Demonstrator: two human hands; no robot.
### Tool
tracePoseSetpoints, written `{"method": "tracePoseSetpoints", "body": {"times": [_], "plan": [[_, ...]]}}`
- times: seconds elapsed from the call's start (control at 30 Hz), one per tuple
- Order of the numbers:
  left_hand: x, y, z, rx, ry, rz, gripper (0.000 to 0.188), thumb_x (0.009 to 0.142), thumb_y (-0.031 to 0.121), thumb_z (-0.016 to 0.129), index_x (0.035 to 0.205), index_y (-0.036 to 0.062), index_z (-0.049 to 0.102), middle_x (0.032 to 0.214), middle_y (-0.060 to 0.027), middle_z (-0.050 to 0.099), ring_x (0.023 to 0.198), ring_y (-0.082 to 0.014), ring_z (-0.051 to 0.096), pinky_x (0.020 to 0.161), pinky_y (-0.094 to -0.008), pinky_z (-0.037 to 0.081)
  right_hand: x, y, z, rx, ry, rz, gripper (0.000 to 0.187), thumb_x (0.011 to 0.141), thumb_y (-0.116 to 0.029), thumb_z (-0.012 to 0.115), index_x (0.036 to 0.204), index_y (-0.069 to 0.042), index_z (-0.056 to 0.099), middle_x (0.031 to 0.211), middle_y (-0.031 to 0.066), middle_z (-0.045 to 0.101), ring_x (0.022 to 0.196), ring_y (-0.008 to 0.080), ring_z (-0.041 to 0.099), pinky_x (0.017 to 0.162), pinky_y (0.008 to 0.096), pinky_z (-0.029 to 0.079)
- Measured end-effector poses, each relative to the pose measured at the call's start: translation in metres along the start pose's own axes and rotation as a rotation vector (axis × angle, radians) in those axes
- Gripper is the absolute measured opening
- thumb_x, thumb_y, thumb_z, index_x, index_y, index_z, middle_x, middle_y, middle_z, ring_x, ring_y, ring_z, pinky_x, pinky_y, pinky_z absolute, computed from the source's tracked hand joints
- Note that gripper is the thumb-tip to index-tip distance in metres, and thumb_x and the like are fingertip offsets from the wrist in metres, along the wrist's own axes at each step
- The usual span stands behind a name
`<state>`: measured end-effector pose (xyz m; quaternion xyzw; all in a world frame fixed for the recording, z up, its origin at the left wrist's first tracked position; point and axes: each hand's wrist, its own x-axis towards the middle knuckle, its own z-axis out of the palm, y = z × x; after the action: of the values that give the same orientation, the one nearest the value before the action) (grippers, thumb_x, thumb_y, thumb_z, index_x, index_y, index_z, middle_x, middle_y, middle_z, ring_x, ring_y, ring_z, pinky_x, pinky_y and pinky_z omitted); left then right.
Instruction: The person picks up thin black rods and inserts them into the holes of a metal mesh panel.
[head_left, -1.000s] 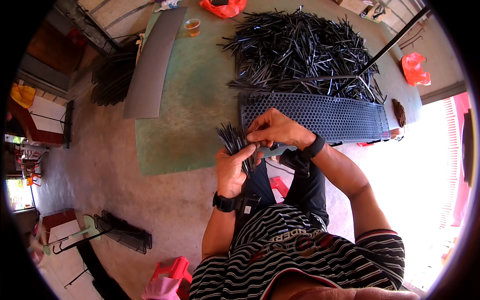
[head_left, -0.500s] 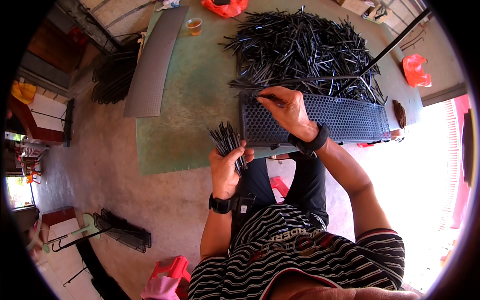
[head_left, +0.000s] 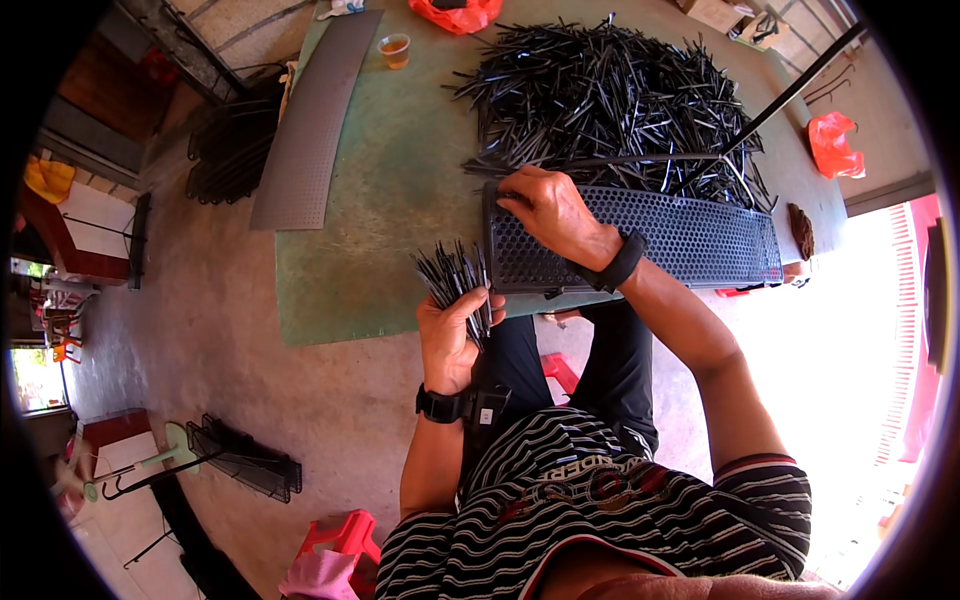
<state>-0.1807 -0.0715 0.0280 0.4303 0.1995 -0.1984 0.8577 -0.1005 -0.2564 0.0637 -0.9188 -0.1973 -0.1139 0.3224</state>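
A fanned bundle of thin black strips point(head_left: 452, 275) is gripped in my left hand point(head_left: 447, 345), thumb across it, tips pointing up and away from me. This hand is just off the table's near edge, left of a black perforated panel point(head_left: 660, 235). Over the panel's far left corner, my right hand point(head_left: 555, 212) has its thumb and fingers pinched together. A dark bit shows between those fingertips, too small to make out. Beyond the panel lies a large loose heap of similar black strips point(head_left: 620, 105).
The green table point(head_left: 380, 200) carries a grey perforated sheet point(head_left: 315, 130) on its left, a cup of amber liquid point(head_left: 394, 51) and a red plastic bag point(head_left: 455, 14). A black rod point(head_left: 795, 90) slants over the heap. A red stool point(head_left: 345, 535) stands lower left.
My right hand has moved slightly left, its fingers curling in tighter at the panel's corner. My left hand keeps its hold on the bundle, nearly still.
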Motion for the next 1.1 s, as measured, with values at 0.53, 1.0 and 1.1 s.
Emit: {"method": "tracePoseSetpoints", "body": {"times": [0.53, 1.0, 1.1], "plan": [[-0.005, -0.008, 0.014, -0.023, 0.006, 0.010, 0.018, 0.074, -0.006, 0.064, 0.091, -0.0018, 0.060, 0.079, -0.0119, 0.063, 0.067, -0.0251, 0.065, 0.053, -0.0343, 0.055, -0.020, -0.003, 0.005, -0.173, 0.212, -0.225, 0.033, 0.062, 0.004, 0.054, 0.094, 0.002, 0.060, 0.082, 0.0113, 0.062, 0.079, 0.0260, 0.055, 0.069, 0.0335, 0.046], [-0.012, -0.011, 0.019, 0.012, 0.007, 0.020, 0.021, 0.073, -0.006, 0.065, 0.092, -0.0013, 0.060, 0.078, -0.0115, 0.063, 0.067, -0.0238, 0.065, 0.051, -0.0331, 0.055, -0.008, 0.000, -0.013, -0.350, 0.006, -0.269, 0.033, 0.065, -0.012, 0.065, 0.094, 0.003, 0.060, 0.082, 0.0119, 0.062, 0.076, 0.0265, 0.056, 0.068, 0.0346, 0.047], [-0.013, -0.009, 0.022, 0.030, -0.010, 0.018, 0.020, 0.073, -0.005, 0.066, 0.092, -0.0014, 0.060, 0.078, -0.0111, 0.063, 0.066, -0.0233, 0.065, 0.052, -0.0329, 0.055, -0.028, -0.014, -0.024, 0.034, -0.130, 0.143, 0.045, 0.071, -0.026, 0.071, 0.101, 0.005, 0.057, 0.081, 0.0132, 0.063, 0.068, 0.0237, 0.059, 0.061, 0.0340, 0.048]]}}
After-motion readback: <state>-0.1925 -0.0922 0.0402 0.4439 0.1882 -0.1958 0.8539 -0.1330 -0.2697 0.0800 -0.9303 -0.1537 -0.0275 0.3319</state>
